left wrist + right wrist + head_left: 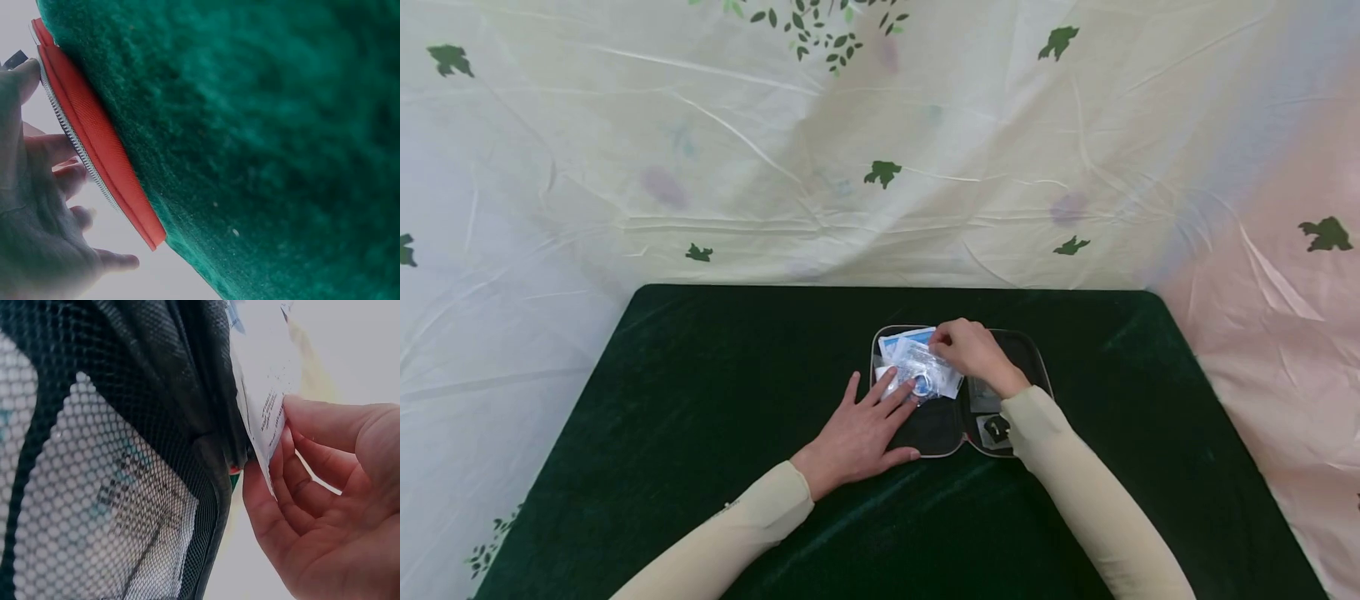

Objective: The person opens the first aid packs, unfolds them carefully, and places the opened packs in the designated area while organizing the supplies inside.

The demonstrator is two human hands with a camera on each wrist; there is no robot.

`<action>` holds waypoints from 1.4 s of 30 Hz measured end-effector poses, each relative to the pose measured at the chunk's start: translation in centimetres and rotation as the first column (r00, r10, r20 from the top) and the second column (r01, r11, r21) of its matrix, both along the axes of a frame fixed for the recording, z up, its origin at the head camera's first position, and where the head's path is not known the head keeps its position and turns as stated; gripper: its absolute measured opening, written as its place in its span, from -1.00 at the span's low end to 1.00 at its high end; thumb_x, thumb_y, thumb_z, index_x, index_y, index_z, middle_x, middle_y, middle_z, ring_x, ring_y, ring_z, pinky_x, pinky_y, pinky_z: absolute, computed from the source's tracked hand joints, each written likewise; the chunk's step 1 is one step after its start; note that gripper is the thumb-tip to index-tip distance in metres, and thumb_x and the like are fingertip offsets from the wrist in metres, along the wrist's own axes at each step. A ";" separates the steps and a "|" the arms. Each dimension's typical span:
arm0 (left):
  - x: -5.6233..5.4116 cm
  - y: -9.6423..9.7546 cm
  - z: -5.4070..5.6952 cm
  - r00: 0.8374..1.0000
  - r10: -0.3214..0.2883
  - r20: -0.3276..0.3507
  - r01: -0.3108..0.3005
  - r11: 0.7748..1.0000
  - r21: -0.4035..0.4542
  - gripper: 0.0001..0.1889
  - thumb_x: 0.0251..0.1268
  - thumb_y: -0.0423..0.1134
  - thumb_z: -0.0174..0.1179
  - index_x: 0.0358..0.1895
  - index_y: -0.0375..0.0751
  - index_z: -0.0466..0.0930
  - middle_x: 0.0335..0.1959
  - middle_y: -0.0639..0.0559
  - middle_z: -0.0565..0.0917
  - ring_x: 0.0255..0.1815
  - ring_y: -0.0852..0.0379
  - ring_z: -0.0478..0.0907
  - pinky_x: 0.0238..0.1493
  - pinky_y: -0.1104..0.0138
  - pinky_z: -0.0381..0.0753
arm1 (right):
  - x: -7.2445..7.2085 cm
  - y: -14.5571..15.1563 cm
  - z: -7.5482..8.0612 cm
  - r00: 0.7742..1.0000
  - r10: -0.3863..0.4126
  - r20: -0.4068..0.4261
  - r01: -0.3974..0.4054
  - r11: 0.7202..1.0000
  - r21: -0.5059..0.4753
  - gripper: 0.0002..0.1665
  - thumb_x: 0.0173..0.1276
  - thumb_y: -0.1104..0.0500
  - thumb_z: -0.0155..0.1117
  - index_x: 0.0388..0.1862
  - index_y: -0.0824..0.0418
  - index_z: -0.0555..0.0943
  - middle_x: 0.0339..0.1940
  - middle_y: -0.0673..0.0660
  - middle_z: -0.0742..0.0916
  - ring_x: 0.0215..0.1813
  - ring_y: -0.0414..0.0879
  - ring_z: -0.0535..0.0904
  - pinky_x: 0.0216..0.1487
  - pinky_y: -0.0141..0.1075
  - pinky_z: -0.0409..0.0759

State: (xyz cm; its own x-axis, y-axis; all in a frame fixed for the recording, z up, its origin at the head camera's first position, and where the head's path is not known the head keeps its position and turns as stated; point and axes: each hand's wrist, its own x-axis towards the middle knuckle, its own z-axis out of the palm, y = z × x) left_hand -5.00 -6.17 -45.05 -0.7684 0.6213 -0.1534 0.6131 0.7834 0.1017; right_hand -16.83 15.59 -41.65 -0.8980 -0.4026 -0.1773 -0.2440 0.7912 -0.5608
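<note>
A zippered case lies unfolded on the table, black inside; the left wrist view shows its red outer shell and silver zipper. Several white and blue packets, some in clear plastic, lie overlapping in its left half. My left hand spreads its fingers over that half, fingertips at the lower packets. My right hand is above the case's middle. In the right wrist view its thumb and fingers pinch the edge of a white printed packet.
The case's right half has a mesh pocket with printed packets behind it. A small black item sits at its lower end, near my right sleeve. Dark green cloth covers the table. Patterned fabric hangs behind.
</note>
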 end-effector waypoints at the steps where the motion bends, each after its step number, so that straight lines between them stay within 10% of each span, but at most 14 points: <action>1: 0.0 0.0 0.0 1.000 0.001 0.002 -0.001 1.000 -0.002 -0.17 0.48 0.49 -0.20 0.65 0.12 0.19 0.72 0.08 -0.06 0.72 -0.05 -0.36 0.55 -0.33 -0.17 | 0.1 0.1 0.1 1.000 -0.006 -0.003 0.006 1.000 -0.007 -0.80 0.53 0.20 0.29 -0.05 0.28 0.77 -0.22 0.13 0.76 -0.30 -0.04 0.57 -0.31 -0.25 0.53; 42: 0.3 0.6 0.2 1.000 -0.002 -0.027 0.002 1.000 0.003 -0.15 0.47 0.49 -0.14 0.65 0.09 0.17 0.72 0.03 -0.01 0.72 -0.11 -0.30 0.54 -0.35 -0.28 | 4.1 7.2 0.3 0.931 -0.365 -0.022 0.349 0.904 -0.246 -0.66 0.60 0.08 0.20 0.13 0.27 0.70 0.00 0.28 0.72 -0.12 0.11 0.57 -0.12 -0.15 0.53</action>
